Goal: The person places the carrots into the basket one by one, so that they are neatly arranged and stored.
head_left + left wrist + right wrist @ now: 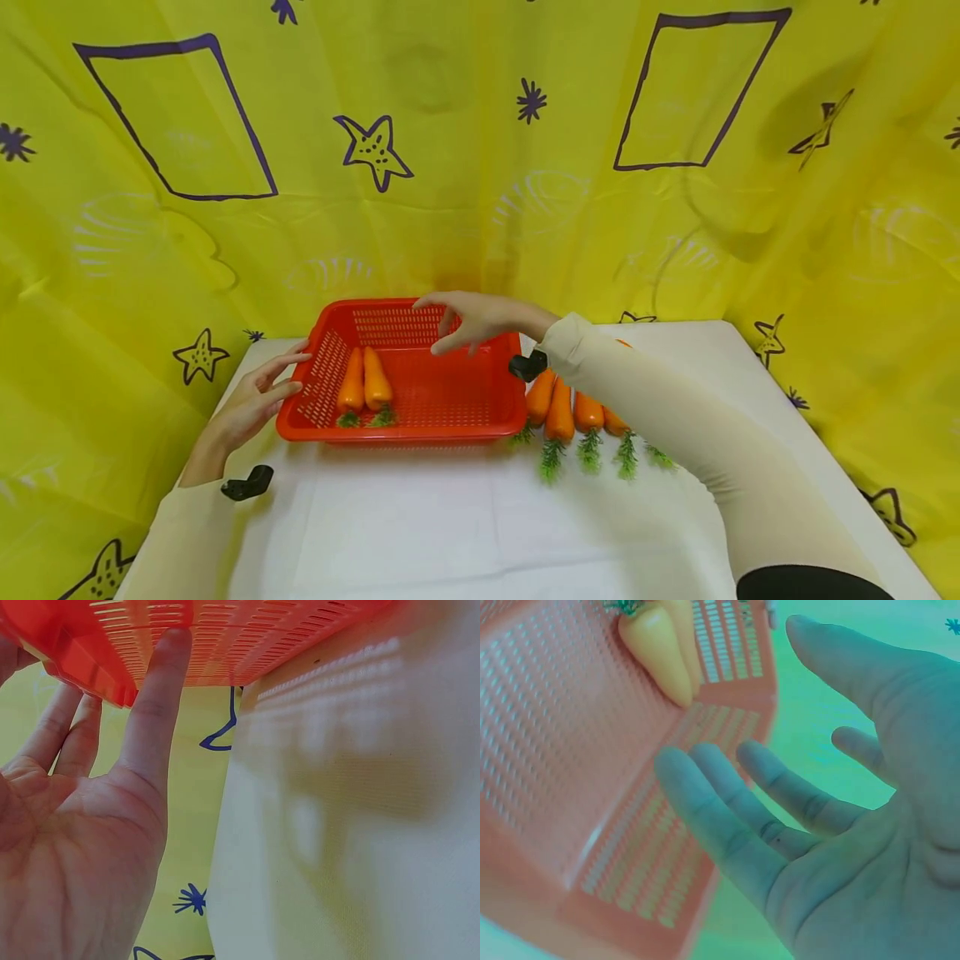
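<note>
A red plastic basket (442,432) with slotted sides stands on the white table. Two orange carrots (377,379) with green tops lie at its left end, side by side. My left hand (251,404) touches the basket's left side; in the left wrist view its thumb (154,705) is straight against the slotted wall. Over the back right part of the basket hovers my right hand (476,321), holding nothing. Its fingers are spread apart, as the right wrist view also shows. Right of the basket, several more carrots (560,412) lie in a row, partly hidden by my right forearm.
The white table (420,517) extends in front of the basket. A yellow curtain (450,225) printed with dark stars and shapes hangs close behind it and on both sides. My right sleeve (675,417) reaches across above the loose carrots.
</note>
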{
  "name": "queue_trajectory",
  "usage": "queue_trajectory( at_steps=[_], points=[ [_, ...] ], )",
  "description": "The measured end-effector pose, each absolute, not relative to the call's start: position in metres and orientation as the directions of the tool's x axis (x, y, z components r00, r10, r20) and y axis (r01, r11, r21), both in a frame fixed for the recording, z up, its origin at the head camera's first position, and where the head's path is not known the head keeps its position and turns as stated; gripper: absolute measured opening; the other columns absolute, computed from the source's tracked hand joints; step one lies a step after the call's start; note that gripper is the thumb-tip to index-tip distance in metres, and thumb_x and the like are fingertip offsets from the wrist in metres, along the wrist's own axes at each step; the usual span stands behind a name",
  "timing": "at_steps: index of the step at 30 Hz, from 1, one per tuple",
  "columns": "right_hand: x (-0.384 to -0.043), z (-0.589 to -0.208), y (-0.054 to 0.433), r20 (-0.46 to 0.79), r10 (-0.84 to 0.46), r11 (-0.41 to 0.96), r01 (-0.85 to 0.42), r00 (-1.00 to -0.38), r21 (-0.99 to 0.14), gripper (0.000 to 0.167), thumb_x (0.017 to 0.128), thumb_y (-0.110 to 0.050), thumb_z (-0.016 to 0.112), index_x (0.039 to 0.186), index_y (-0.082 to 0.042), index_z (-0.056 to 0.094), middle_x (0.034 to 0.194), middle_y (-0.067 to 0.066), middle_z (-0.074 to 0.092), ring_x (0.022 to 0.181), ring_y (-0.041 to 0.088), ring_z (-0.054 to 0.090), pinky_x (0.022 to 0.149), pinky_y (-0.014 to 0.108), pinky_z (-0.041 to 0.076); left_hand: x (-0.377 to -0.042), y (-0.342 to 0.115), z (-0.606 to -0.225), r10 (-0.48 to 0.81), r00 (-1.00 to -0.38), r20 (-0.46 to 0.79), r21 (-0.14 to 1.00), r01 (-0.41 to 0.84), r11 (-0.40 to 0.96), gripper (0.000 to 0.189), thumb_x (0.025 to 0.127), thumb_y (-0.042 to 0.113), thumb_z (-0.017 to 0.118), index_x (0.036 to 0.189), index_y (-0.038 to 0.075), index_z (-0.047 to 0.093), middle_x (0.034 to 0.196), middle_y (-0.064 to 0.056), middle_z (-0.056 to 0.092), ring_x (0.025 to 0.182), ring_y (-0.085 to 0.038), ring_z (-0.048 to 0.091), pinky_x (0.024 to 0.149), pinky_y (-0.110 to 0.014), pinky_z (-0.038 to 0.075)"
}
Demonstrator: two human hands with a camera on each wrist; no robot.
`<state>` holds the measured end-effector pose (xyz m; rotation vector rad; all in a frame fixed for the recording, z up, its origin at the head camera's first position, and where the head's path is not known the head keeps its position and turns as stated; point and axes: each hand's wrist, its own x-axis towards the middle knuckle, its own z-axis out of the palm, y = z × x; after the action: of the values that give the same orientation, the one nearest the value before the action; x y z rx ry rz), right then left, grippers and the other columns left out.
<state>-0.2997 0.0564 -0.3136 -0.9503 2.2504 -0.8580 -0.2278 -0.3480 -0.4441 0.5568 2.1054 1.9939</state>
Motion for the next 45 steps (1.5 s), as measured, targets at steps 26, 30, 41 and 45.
queue_trajectory(
  at_steps=[26, 30, 41, 45],
  points=[
    [-0.245, -0.267, 0.247, -0.125, -0.619, 0.602, -0.367, -0.775, -0.709, 0.081, 0.094, -0.021, 0.077, 0.161, -0.021, 0.031, 0.132, 0.019, 0.057, 0.096, 0.025, 0.071, 0.077, 0.038, 0.062, -0.229, -0.346, -0.441, 0.417, -0.9, 0.128, 0.99, 0.144, 0.006, 0.046, 0.105, -0.004, 0.048, 0.151, -0.003, 0.043, 0.173, -0.003, 0.011, 0.142, -0.001, 0.034, 0.1, -0.022, 0.051],
    [-0.235, -0.268, 0.27, -0.108, -0.583, 0.602, -0.34, -0.805, -0.723, 0.081, 0.095, -0.02, 0.076, 0.161, -0.019, 0.03, 0.134, 0.02, 0.056, 0.098, 0.026, 0.07, 0.076, 0.038, 0.062, -0.229, -0.347, -0.442, 0.408, -0.905, 0.122, 0.99, 0.14, 0.015, 0.045, 0.105, -0.004, 0.049, 0.15, -0.003, 0.043, 0.172, -0.001, 0.012, 0.142, -0.002, 0.033, 0.1, -0.022, 0.05],
    [-0.225, -0.283, 0.301, -0.058, -0.545, 0.592, -0.335, -0.836, -0.733, 0.078, 0.097, -0.015, 0.073, 0.162, -0.015, 0.029, 0.133, 0.023, 0.058, 0.101, 0.03, 0.07, 0.073, 0.039, 0.062, -0.227, -0.347, -0.442, 0.415, -0.899, 0.137, 0.989, 0.145, -0.012, 0.046, 0.105, -0.004, 0.049, 0.151, -0.003, 0.043, 0.172, 0.0, 0.015, 0.14, 0.001, 0.036, 0.099, -0.021, 0.051],
    [-0.226, -0.292, 0.309, -0.048, -0.532, 0.588, -0.328, -0.846, -0.739, 0.076, 0.098, -0.014, 0.072, 0.161, -0.013, 0.03, 0.133, 0.025, 0.058, 0.1, 0.031, 0.07, 0.073, 0.039, 0.062, -0.228, -0.347, -0.443, 0.413, -0.9, 0.138, 0.989, 0.146, -0.011, 0.046, 0.105, -0.005, 0.049, 0.151, -0.003, 0.043, 0.172, 0.0, 0.015, 0.139, 0.002, 0.039, 0.098, -0.021, 0.051]
  ],
)
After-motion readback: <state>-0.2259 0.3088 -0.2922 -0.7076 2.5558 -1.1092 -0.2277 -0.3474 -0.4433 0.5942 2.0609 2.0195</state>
